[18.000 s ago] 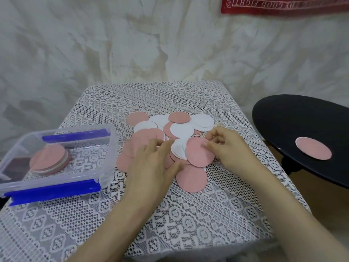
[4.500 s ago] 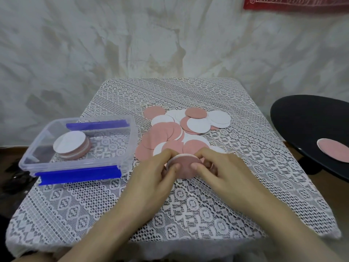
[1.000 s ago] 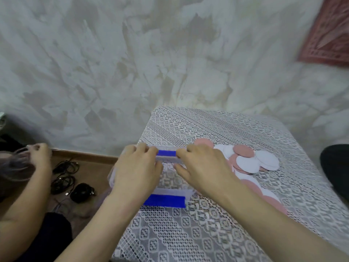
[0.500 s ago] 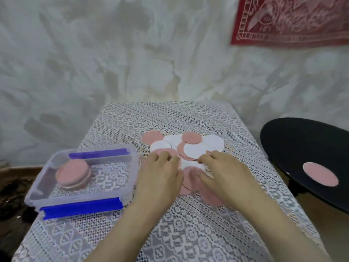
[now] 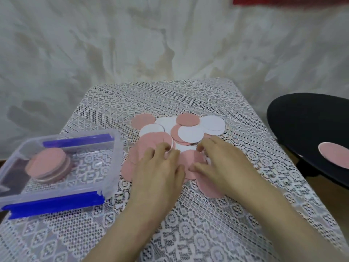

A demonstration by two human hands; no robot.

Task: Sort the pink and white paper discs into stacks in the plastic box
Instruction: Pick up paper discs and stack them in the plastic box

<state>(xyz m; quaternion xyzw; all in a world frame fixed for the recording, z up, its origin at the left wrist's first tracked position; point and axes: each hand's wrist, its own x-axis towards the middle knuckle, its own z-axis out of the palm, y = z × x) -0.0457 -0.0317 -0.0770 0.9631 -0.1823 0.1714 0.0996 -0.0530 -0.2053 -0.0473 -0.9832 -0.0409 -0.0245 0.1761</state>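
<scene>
Both hands lie on the near edge of the disc pile (image 5: 181, 133) at the centre of the frame, left hand (image 5: 158, 167) with fingers curled onto a pink disc (image 5: 156, 140), right hand (image 5: 222, 163) spread flat, and I cannot tell whether either grip has closed on one. The discs look thin, light and bendy, lying flat on the lace, so I'd lift one by its rim. I count about four white and perhaps eight pink showing on the table, one stack (image 5: 48, 165) in the box (image 5: 111, 163) at left, and one pink disc on the black stool (image 5: 302, 118) at right.

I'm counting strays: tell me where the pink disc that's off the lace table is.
In the head view, the stray pink disc lies far right on the round black tabletop, apart from the pile of discs on the lace table.
</scene>
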